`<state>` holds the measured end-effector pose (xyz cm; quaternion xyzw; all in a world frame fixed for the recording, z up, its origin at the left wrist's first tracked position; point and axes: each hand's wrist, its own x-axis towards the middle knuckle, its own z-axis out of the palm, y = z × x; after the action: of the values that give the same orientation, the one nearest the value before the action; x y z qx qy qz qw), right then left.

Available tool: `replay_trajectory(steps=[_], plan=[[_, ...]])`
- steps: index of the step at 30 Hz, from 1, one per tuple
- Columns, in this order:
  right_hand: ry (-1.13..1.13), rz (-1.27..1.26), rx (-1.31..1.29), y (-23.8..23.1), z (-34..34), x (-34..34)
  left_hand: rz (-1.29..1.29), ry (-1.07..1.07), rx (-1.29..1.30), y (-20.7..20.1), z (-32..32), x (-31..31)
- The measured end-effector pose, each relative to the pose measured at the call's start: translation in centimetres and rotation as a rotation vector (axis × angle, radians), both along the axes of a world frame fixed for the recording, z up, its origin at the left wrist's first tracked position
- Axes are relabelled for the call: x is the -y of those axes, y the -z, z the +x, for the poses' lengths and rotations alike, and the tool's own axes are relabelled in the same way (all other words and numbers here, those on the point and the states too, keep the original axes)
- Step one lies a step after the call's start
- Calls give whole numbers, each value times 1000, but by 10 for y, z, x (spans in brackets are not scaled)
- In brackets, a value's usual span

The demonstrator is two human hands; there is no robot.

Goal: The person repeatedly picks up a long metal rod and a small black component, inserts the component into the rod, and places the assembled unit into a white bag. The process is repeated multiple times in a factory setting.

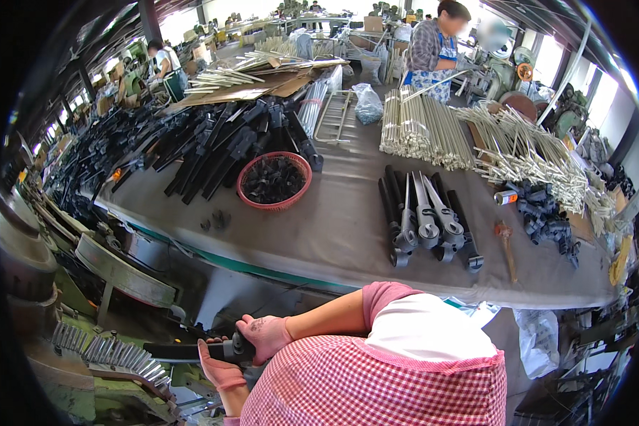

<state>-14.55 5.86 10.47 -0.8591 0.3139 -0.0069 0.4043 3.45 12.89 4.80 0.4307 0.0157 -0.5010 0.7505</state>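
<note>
A black tube (181, 352) with a thicker fitting on its near end lies level across both hands at the lower left. My right hand (264, 336), in a pink glove with dark smudges, is closed round the fitting end. Against the tube's underside is my left hand (219, 368), also gloved in pink, its fingers curled up round it. The tube's far end reaches left toward a row of short metal pieces (110, 351) on a green machine. Whether that end touches anything, I cannot tell.
A grey-covered table (319, 241) carries a red basket (307, 192) of small black parts, piled black tubes (220, 145), bundled pale rods (426, 131), grey-handled tools (427, 227) and a hammer (505, 248). A co-worker (437, 53) stands beyond it. Machinery (124, 273) crowds the left side.
</note>
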Motion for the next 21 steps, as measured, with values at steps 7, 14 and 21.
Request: replay_trajectory(steps=[7,14,21], plan=[[-58,-125,69,4,7,-19,-155,36,-80,-9,2,-27],[-255,199,98,16,73,-22,98,-289,113,-2,-4,-118],[-295,1046,151,6,180,-60,-95,-784,339,12,12,-193]])
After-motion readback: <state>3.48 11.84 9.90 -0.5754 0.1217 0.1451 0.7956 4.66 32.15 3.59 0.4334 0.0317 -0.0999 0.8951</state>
